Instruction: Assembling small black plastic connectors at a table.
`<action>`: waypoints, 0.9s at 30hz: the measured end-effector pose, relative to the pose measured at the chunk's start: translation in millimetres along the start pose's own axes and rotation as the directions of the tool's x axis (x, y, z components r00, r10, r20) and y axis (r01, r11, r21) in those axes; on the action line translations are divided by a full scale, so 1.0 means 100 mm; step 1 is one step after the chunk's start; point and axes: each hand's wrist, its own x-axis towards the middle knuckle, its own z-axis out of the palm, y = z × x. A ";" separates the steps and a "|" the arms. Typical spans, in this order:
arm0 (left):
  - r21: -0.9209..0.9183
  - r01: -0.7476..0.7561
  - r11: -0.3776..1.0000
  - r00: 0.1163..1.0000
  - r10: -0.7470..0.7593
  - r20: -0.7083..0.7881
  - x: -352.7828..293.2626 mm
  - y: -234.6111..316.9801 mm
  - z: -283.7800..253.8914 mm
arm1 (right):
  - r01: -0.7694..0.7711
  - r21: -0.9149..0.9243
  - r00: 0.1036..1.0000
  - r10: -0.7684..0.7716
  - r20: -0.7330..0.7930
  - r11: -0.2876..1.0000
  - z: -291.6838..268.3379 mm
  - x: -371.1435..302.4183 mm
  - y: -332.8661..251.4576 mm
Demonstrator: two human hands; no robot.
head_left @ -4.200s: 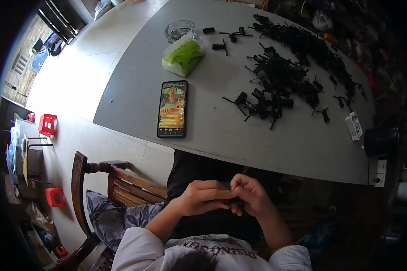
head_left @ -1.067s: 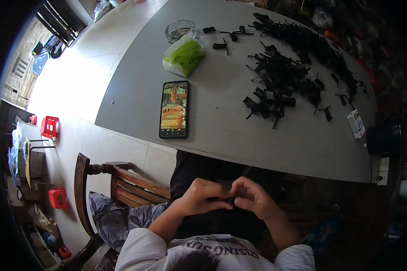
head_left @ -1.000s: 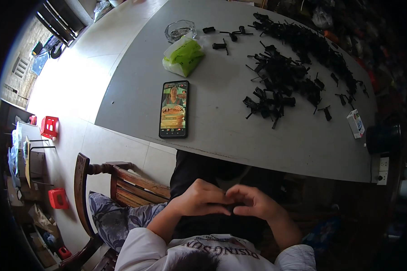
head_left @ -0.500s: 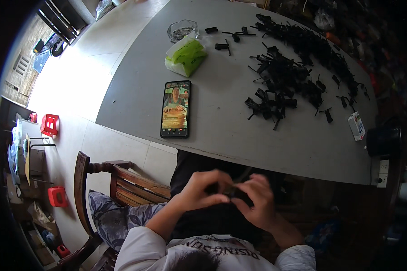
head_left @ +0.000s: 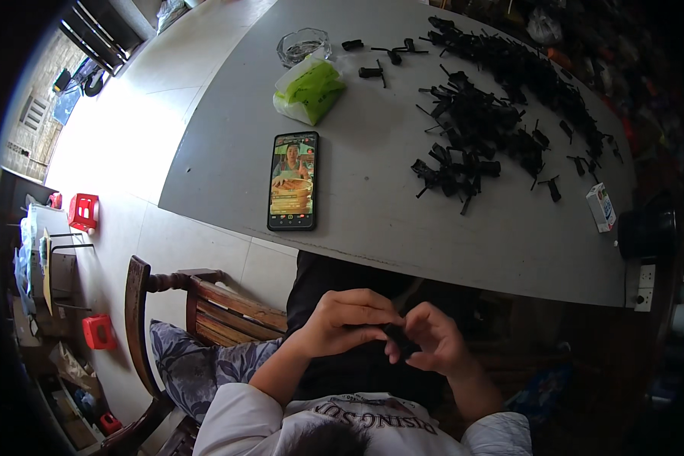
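Over my lap, close to the table's near edge, both my hands meet at one small black plastic part (head_left: 399, 339). My left hand (head_left: 348, 321) is closed, its thumb and fingers pinching the part's upper left end. From the other side, the curled fingers of my right hand (head_left: 436, 342) grip its lower end. Dark trousers behind it make the part's outline hard to read. Many similar black parts with thin stems lie in a loose heap (head_left: 475, 121) on the right half of the grey table (head_left: 357, 213).
On the table stand a phone (head_left: 293, 181) playing a video, a green and white plastic packet (head_left: 309, 91), a glass ashtray (head_left: 304, 47) and a small white carton (head_left: 602, 208). A wooden chair (head_left: 232, 308) with a patterned cushion (head_left: 178, 365) is at my left. Red stools (head_left: 83, 212) stand on the floor.
My right hand has turned and dropped slightly, its fingers now lower around the part. The black part shows more plainly between my hands. The view has shifted slightly.
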 end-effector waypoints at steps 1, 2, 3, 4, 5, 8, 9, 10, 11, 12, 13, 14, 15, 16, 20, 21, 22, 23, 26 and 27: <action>0.102 -0.028 0.994 1.000 0.029 -0.009 0.00 -0.01 0.01 | 0.001 0.001 1.000 -0.001 0.000 1.000 0.01 -0.01 0.00; 0.102 -0.028 0.994 1.000 0.029 -0.008 0.00 0.00 0.02 | -0.021 -0.064 0.999 0.017 -0.051 0.998 0.02 -0.01 0.00; 0.219 -0.048 0.974 0.999 0.050 -0.004 0.01 0.04 0.04 | -0.045 -0.128 0.994 0.032 -0.102 0.991 0.03 -0.01 0.00; 0.334 -0.067 0.940 0.997 0.071 0.001 0.02 0.09 0.06 | -0.045 -0.127 0.994 0.032 -0.102 0.991 0.04 -0.01 0.01; 0.334 -0.067 0.940 0.998 0.070 0.001 0.03 0.12 0.07 | -0.035 -0.155 0.982 0.006 -0.187 0.987 0.05 0.00 0.04; 0.445 -0.102 0.890 0.992 0.123 -0.017 0.04 0.12 0.13 | 0.048 -0.196 0.949 -0.105 -0.296 0.979 0.08 0.04 0.10; 0.473 -0.125 0.872 0.987 0.160 -0.033 0.02 0.09 0.17 | 0.122 -0.211 0.929 -0.187 -0.320 0.970 0.09 0.06 0.12; 0.502 -0.147 0.852 0.979 0.197 -0.047 0.01 0.08 0.19 | 0.123 -0.211 0.928 -0.188 -0.321 0.970 0.08 0.07 0.14; 0.501 -0.148 0.853 0.980 0.196 -0.045 0.01 0.07 0.20 | 0.158 -0.039 0.931 -0.162 -0.327 0.987 0.07 0.08 0.16; 0.524 -0.163 0.836 0.975 0.219 -0.047 0.01 0.06 0.21 | 0.190 0.134 0.934 -0.137 -0.329 0.973 0.06 0.10 0.19; 0.543 -0.182 0.820 0.968 0.246 -0.047 0.03 0.04 0.23 | 0.194 0.129 0.931 -0.141 -0.335 0.973 0.03 0.10 0.20; 0.537 -0.187 0.823 0.968 0.248 -0.043 0.05 0.04 0.24 | 0.174 0.166 0.941 -0.114 -0.318 0.971 0.00 0.10 0.20; 0.510 -0.124 0.851 0.980 0.184 -0.069 0.07 0.04 0.23 | 0.154 0.201 0.950 -0.088 -0.301 0.967 -0.03 0.10 0.19; 0.480 -0.059 0.875 0.988 0.120 -0.097 0.06 0.04 0.20 | 0.154 0.195 0.948 -0.089 -0.306 0.969 -0.04 0.12 0.17; -0.002 0.075 0.997 0.937 -0.071 -0.342 -0.06 -0.17 0.13 | 0.031 -0.415 0.933 -0.174 -0.313 0.909 -0.21 0.41 -0.07; -0.404 0.232 0.885 0.865 -0.377 -0.330 -0.14 -0.16 0.14 | 0.088 -0.714 0.881 -0.389 -0.270 0.695 -0.27 0.53 -0.15; -0.595 0.190 0.781 0.846 -0.438 -0.304 -0.13 -0.17 0.13 | 0.071 -0.899 0.822 -0.536 -0.193 0.433 -0.37 0.64 -0.21; -0.759 0.135 0.637 0.834 -0.487 -0.261 -0.10 -0.19 0.12 | 0.016 -0.992 0.757 -0.650 -0.069 0.125 -0.50 0.75 -0.28; -0.884 0.132 0.449 0.815 -0.556 -0.161 -0.08 -0.25 0.17 | -0.029 -0.986 0.704 -0.704 0.098 -0.166 -0.67 1.12 -0.43; -0.883 0.131 0.451 0.816 -0.555 -0.162 -0.10 -0.27 0.17 | -0.135 -0.954 0.729 -0.678 0.089 -0.269 -0.68 1.24 -0.47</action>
